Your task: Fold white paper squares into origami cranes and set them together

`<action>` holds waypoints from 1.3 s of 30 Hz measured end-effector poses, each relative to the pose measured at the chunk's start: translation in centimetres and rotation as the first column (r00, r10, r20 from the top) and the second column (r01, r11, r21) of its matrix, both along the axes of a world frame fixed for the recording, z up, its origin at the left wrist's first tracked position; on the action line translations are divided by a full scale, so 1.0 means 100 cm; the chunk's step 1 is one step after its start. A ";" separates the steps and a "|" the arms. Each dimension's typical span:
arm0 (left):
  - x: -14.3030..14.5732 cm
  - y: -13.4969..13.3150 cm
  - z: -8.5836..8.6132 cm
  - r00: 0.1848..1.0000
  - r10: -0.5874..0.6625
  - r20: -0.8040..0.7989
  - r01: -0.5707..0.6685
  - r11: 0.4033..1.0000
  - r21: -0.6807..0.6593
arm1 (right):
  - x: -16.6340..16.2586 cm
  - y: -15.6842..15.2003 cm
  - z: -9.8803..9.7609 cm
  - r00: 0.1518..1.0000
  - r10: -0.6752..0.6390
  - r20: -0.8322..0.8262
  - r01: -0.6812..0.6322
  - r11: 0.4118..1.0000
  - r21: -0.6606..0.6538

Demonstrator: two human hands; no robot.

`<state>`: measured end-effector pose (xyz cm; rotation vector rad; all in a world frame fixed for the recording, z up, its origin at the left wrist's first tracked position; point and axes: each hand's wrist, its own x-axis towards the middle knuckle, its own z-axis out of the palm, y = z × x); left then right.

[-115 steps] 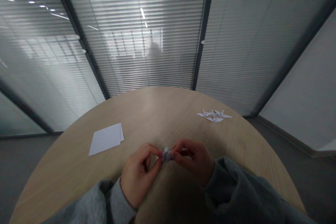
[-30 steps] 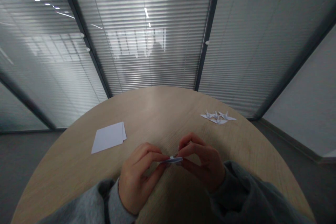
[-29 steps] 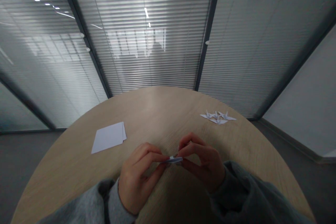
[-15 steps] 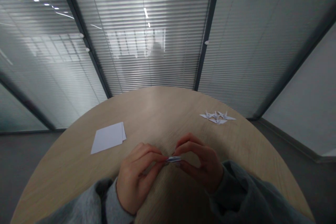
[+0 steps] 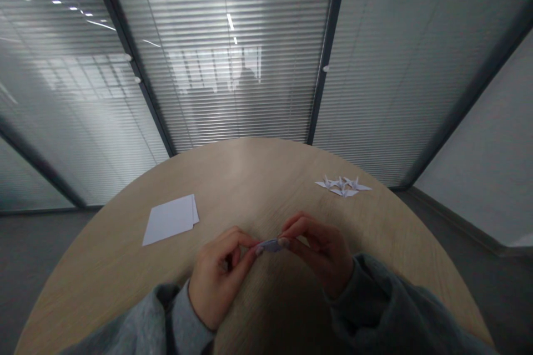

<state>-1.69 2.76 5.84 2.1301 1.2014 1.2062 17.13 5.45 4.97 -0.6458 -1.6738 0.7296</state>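
Observation:
A small folded piece of white paper (image 5: 270, 245) is pinched between both my hands just above the round wooden table (image 5: 250, 183). My left hand (image 5: 219, 280) grips its left end with thumb and forefinger, the other fingers curled. My right hand (image 5: 320, 252) pinches its right end, fingers bent over it. Most of the paper is hidden by my fingertips. Grey sleeves cover both wrists.
A small stack of white paper sheets (image 5: 170, 219) lies on the table to the left. Several finished white paper cranes (image 5: 342, 186) sit at the far right near the table's edge. Glass partitions with blinds stand behind the table.
Both hands have stayed near the same spot. The folded paper, held upright at first, now lies flat and narrow between the fingertips, and the fingers have shifted slightly on it.

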 end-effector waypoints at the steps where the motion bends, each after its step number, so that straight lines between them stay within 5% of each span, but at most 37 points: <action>1: 0.000 0.000 0.000 1.000 0.011 0.018 -0.010 0.999 -0.038 | -0.001 0.001 -0.002 1.000 0.006 -0.011 -0.007 0.999 -0.044; 6: -0.001 0.001 -0.001 0.985 0.062 0.158 -0.024 0.973 -0.228 | -0.004 0.005 -0.008 0.999 0.049 0.002 -0.047 0.965 -0.258; 17: 0.001 0.006 -0.003 0.955 0.051 0.293 0.081 0.903 -0.422 | -0.004 0.007 -0.009 0.999 0.050 -0.007 -0.049 0.923 -0.382; 22: 0.002 0.002 -0.004 0.896 -0.001 0.444 0.210 0.882 -0.421 | -0.004 0.008 -0.004 0.996 0.042 -0.078 -0.073 0.882 -0.465; 39: 0.000 0.003 0.000 0.894 0.012 0.448 0.199 0.885 -0.421 | -0.007 0.005 -0.005 0.983 0.127 -0.130 -0.175 0.858 -0.483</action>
